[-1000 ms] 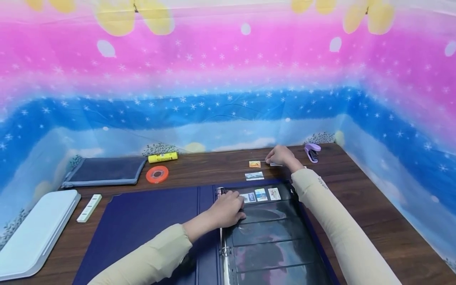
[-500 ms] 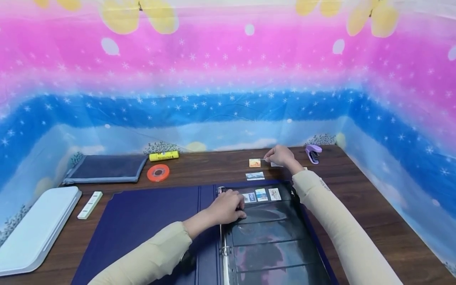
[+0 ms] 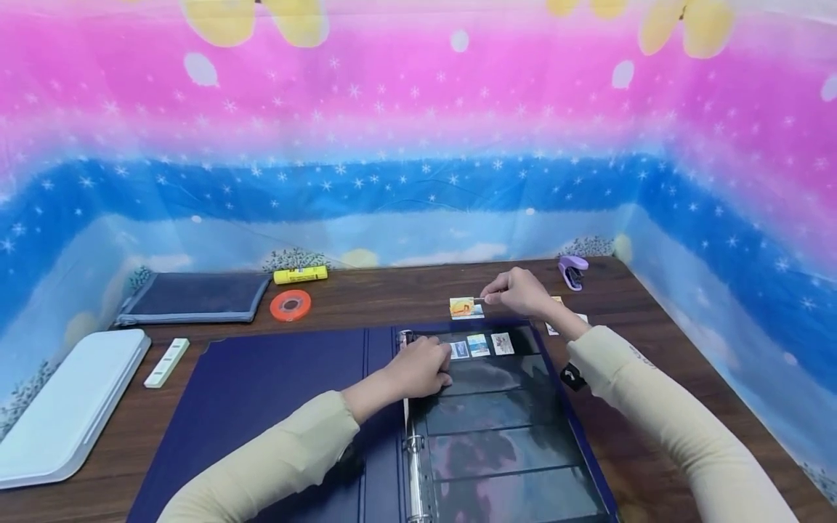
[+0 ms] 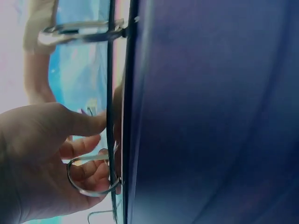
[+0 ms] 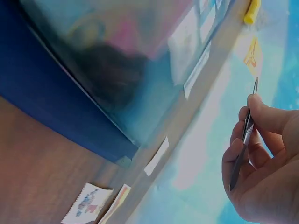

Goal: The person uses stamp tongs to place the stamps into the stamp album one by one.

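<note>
My right hand point(image 3: 519, 292) pinches a pair of tweezers point(image 5: 247, 128) between thumb and fingers. At the tweezers' tips is an orange-and-yellow stamp point(image 5: 252, 53), raised off the table in the right wrist view. In the head view it overlaps a landscape stamp point(image 3: 476, 314) behind the album's top edge. The dark blue ring album point(image 3: 281, 392) lies spread out, with a black pocket page point(image 3: 503, 407) on its right side. Several stamps point(image 3: 479, 345) sit in the page's top pocket. My left hand point(image 3: 421, 367) rests on the page's upper left, beside a metal ring point(image 4: 93, 175), fingers loosely bent.
More stamps point(image 5: 88, 205) lie right of the album. A purple stapler point(image 3: 572, 273) stands at the back right. Back left are a yellow glue stick point(image 3: 300, 274), an orange tape roll point(image 3: 290, 305) and a dark zip pouch point(image 3: 196, 298). A white case point(image 3: 72, 407) lies far left.
My right hand has lifted the orange-and-yellow stamp with the tweezers and brought it nearer the album, over the landscape stamp. My left hand stays on the page. The head view has tilted slightly.
</note>
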Action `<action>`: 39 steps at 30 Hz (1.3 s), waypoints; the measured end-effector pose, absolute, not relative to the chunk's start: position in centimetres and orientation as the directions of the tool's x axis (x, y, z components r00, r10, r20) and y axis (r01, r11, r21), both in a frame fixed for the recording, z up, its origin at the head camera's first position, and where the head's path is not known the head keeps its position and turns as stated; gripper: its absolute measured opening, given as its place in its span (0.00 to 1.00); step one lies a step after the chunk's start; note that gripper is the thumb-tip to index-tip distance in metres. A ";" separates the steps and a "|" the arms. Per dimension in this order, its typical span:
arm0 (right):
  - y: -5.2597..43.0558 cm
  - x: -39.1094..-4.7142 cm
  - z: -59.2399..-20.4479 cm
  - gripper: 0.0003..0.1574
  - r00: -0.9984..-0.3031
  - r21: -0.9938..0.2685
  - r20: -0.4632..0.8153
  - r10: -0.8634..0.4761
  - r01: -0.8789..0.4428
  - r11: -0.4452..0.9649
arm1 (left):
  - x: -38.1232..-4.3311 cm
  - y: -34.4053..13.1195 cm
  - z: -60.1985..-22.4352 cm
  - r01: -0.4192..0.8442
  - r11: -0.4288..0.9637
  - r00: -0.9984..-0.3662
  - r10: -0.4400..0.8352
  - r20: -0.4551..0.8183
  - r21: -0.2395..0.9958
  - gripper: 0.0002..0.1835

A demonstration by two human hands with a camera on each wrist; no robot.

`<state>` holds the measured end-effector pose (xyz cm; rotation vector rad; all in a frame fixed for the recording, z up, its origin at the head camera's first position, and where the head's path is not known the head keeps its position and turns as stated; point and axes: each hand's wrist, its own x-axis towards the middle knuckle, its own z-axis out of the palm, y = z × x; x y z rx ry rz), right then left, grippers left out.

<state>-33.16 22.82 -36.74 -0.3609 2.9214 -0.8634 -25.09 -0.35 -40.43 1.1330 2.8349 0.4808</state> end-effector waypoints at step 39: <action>20.4 -28.7 -39.8 0.07 -0.828 -0.632 -0.221 -0.515 -0.281 0.722 | -27.5 -0.7 -40.1 0.545 0.578 -0.739 0.674 0.022 0.607 0.07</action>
